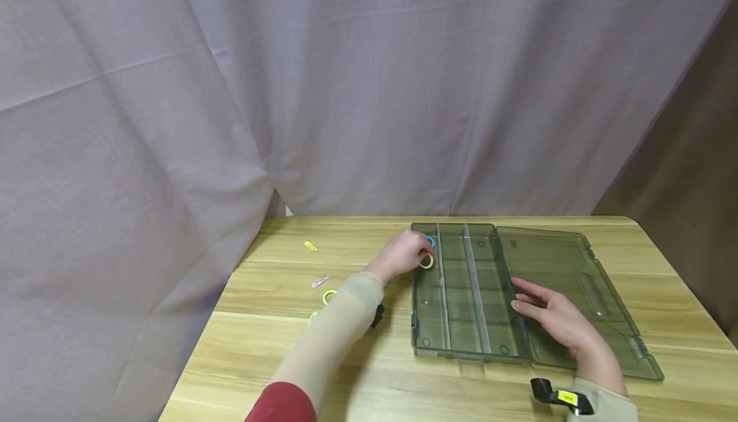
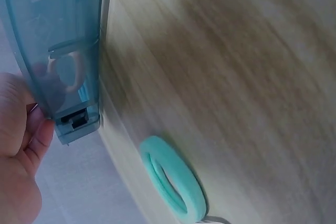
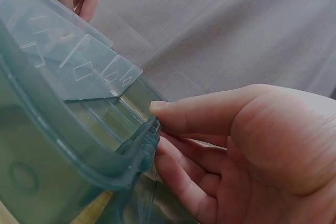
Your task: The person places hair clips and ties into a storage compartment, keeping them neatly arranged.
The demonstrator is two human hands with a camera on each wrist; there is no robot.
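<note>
A translucent grey-green divided box [image 1: 487, 353] lies on the table, its lid folded out to the right. My left hand [image 1: 400, 254] reaches over the box's left wall and holds a cream ring-shaped hair tie [image 1: 426, 266] at its fingertips, inside the left compartment. Through the wall, the left wrist view shows this hair tie [image 2: 79, 72] on edge beside the fingers. A blue hair tie [image 1: 432, 241] is in the same compartment, partly covered by the hand. With thumb and fingers, my right hand [image 1: 556, 319] pinches the box's hinge-side edge.
Left of the box are a yellow snap hair clip [image 1: 311, 246], a pink one [image 1: 320, 282], a yellow hair tie [image 1: 329, 296] and a green clip [image 1: 313, 317]. A mint-green hair tie [image 2: 176, 179] lies outside the wall. Behind the table hangs a grey curtain [image 1: 369, 89].
</note>
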